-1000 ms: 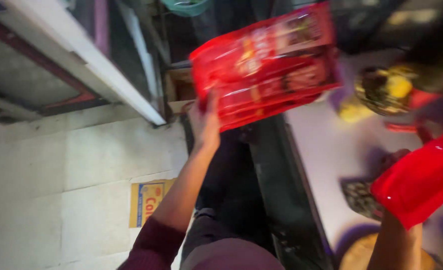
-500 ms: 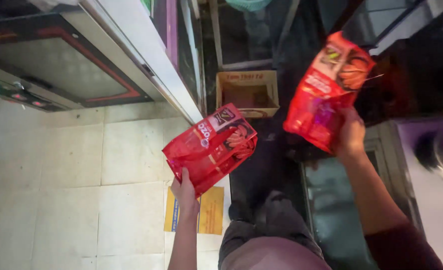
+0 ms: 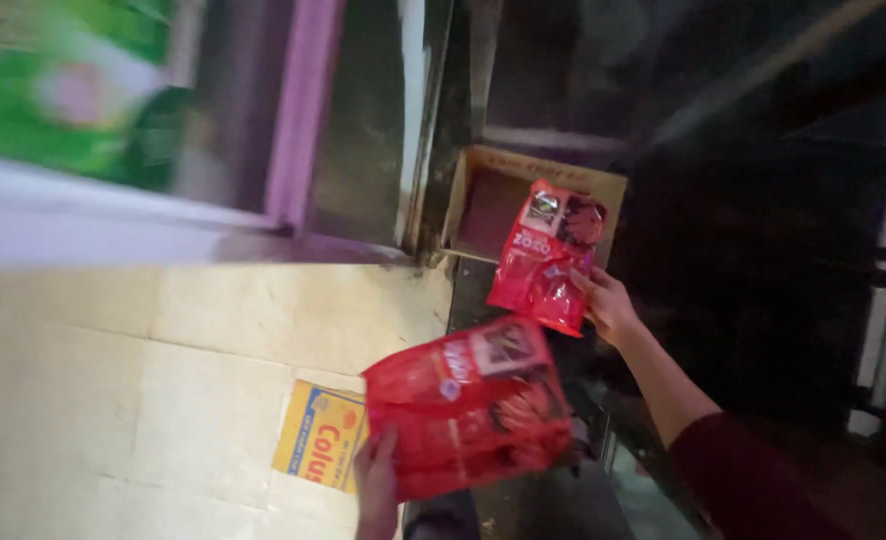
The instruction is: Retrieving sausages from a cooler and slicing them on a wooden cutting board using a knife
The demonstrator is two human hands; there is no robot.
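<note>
L hand (image 3: 376,485): fingers closed on the lower-left corner of a big red packet (image 3: 468,405), thumb side on the front face, rest behind. Packet sits low centre of view, flat face toward cam, long axis roughly L-R w/ a slight upward tilt to the right; top edge toward upper right.

R hand (image 3: 608,305): closed pinch on the right edge of a smaller red packet (image 3: 546,258), fingers wrapped over the lower-right side. This one hangs more upright, long axis approx top-to-bottom, leaning a bit, top end w/ dark picture patch pointing up-right. It's held right over/in front of an open cardboard box (image 3: 483,200) on the floor; can't tell if touching the box.

The two packets are apart, small one above & right of the big one. Yellow flat card (image 3: 318,440) lies on pale floor tiles (image 3: 163,380), just left of the L hand. Dark red sleeve (image 3: 753,480) on R arm. Frame blurry.
</note>
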